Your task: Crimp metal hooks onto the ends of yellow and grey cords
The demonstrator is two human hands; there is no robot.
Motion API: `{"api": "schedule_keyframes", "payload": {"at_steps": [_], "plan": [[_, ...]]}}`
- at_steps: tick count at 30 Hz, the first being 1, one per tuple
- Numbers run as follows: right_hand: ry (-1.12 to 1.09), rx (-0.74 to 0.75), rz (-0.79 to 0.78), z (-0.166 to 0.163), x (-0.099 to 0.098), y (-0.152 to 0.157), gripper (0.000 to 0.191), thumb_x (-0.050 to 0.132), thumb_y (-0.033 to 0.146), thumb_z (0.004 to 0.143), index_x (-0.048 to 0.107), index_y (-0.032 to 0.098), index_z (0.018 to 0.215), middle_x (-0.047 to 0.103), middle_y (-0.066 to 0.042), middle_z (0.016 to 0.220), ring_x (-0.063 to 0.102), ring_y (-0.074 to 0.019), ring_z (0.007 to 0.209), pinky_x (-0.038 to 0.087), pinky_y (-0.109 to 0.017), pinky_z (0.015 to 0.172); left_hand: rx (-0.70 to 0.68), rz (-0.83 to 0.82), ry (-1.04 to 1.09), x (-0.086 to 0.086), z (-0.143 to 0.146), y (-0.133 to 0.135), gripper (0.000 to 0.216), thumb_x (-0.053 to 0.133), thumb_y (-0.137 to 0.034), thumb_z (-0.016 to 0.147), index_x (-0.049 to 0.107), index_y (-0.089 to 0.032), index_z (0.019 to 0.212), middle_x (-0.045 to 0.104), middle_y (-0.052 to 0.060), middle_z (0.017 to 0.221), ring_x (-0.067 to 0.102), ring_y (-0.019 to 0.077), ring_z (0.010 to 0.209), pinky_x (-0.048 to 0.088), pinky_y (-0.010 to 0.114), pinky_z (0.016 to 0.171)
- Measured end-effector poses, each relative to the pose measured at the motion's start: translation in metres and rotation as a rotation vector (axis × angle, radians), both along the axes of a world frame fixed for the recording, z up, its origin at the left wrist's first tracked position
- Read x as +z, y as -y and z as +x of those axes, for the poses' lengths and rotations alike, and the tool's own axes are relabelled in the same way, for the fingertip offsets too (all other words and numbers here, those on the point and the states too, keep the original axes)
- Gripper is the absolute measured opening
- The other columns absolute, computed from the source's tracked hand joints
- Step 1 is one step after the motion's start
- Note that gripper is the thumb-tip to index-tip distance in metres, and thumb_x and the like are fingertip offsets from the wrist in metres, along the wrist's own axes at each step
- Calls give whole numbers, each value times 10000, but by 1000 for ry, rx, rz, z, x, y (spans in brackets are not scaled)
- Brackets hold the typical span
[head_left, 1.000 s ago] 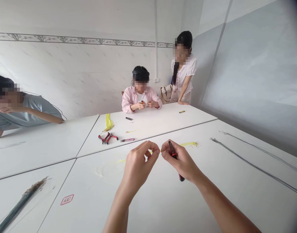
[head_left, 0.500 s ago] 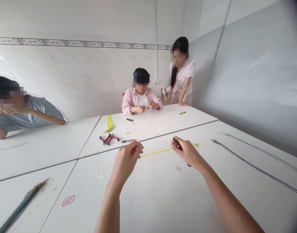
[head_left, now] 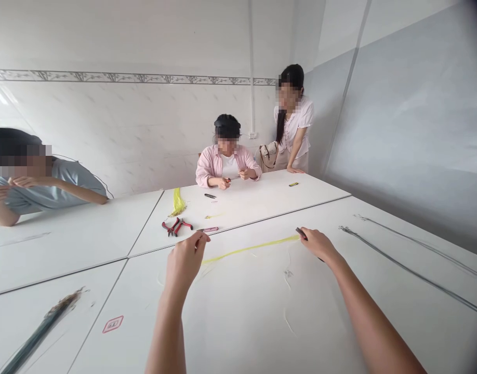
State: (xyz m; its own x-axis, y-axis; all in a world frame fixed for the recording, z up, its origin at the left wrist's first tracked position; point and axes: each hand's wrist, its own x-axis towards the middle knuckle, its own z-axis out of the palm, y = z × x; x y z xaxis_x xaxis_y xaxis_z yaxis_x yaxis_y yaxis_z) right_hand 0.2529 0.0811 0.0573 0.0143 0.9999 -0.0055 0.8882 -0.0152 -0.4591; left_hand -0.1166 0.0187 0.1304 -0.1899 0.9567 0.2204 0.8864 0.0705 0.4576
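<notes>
My left hand [head_left: 187, 255] is closed in a pinch above the white table [head_left: 238, 322]. What its fingers hold, if anything, is too small to make out. A thin bundle of yellow strands [head_left: 250, 248] stretches across the table between my two hands. My right hand [head_left: 317, 243] is wrapped round a slim dark tool [head_left: 301, 234] with a bit of red on it. Its kind is mostly hidden by my fingers. The yellow bundle's right end reaches the tool tip. A few loose pale strands [head_left: 288, 321] and a small grey tangle [head_left: 288, 273] lie nearer me.
Red-handled pliers [head_left: 176, 227], pink-handled snips [head_left: 209, 229] and a yellow bundle [head_left: 178, 201] lie beyond my left hand. Dark strands [head_left: 402, 265] run along the right; a green-grey bundle [head_left: 47, 327] lies left. A co-worker in pink [head_left: 228, 166] sits opposite, with two other people around.
My right hand has moved right with the dark tool, and my left hand has moved left and slightly down. More of the yellow bundle now shows between them. Loose pale strands now show nearer me.
</notes>
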Motion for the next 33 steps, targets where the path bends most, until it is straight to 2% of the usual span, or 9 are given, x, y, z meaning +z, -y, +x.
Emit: {"api": "schedule_keyframes", "payload": {"at_steps": [3, 6, 8, 10, 12, 15, 20, 26, 33], "plan": [[-57, 146, -5, -14, 9, 9, 161, 467, 245, 954, 473, 231, 794, 517, 13, 701, 440, -141, 595, 291, -257, 582, -215, -13, 187, -17, 34, -6, 307, 413, -352, 931, 695, -251, 996, 721, 24, 857, 665, 189, 757, 477, 280, 714], [-185, 326, 41, -37, 30, 27, 225, 449, 426, 1006, 501, 248, 879, 529, 38, 744, 422, -125, 609, 341, -238, 594, -523, -45, 406, -35, 76, -5, 457, 542, -395, 887, 603, -251, 1316, 715, 81, 1207, 675, 214, 1105, 525, 305, 901], [-360, 439, 115, -49, 44, 37, 274, 426, 480, 1015, 506, 244, 901, 514, 43, 729, 404, -125, 600, 346, -243, 586, -698, -184, 461, -39, 93, -1, 436, 528, -403, 911, 608, -261, 1316, 736, 62, 1107, 681, 204, 1060, 526, 318, 906], [-421, 452, 196, -51, 52, 41, 269, 431, 469, 1011, 504, 236, 897, 539, 36, 740, 424, -125, 615, 366, -248, 606, -752, -328, 489, -35, 96, 2, 348, 448, -405, 950, 694, -233, 1126, 691, 18, 817, 679, 180, 826, 531, 303, 795], [-376, 387, 237, -43, 51, 36, 243, 441, 439, 1001, 506, 230, 895, 590, 17, 784, 472, -130, 643, 389, -255, 637, -680, -349, 486, -28, 84, 1, 390, 391, -420, 962, 716, -207, 936, 563, -14, 659, 591, 151, 637, 498, 278, 673], [-230, 255, 198, -18, 33, 19, 203, 444, 404, 978, 507, 231, 893, 626, 0, 833, 526, -137, 672, 394, -255, 640, -482, -216, 365, -18, 49, -4, 414, 382, -446, 953, 716, -213, 874, 469, -27, 613, 480, 141, 566, 426, 256, 590], [-95, 136, 137, 13, -5, -4, 155, 430, 324, 959, 507, 237, 857, 581, 10, 749, 456, -139, 590, 302, -263, 575, -184, -218, -30, -19, 2, -7, 372, 349, -302, 935, 696, -236, 819, 597, 27, 691, 531, 186, 629, 344, 264, 584], [64, 78, 65, 24, -35, -16, 137, 446, 232, 961, 551, 222, 874, 591, -19, 753, 499, -162, 639, 264, -272, 582, -146, -396, -119, -29, -4, -4, 256, 479, -176, 833, 697, -235, 713, 697, 54, 803, 613, 197, 652, 380, 263, 590], [164, -10, 40, 36, -63, -26, 153, 462, 164, 985, 606, 189, 1031, 674, -99, 928, 616, -208, 815, 282, -284, 615, -160, -336, -160, -20, 18, 1, 243, 427, -138, 896, 618, -212, 766, 618, 44, 734, 580, 190, 641, 333, 267, 589]]}}
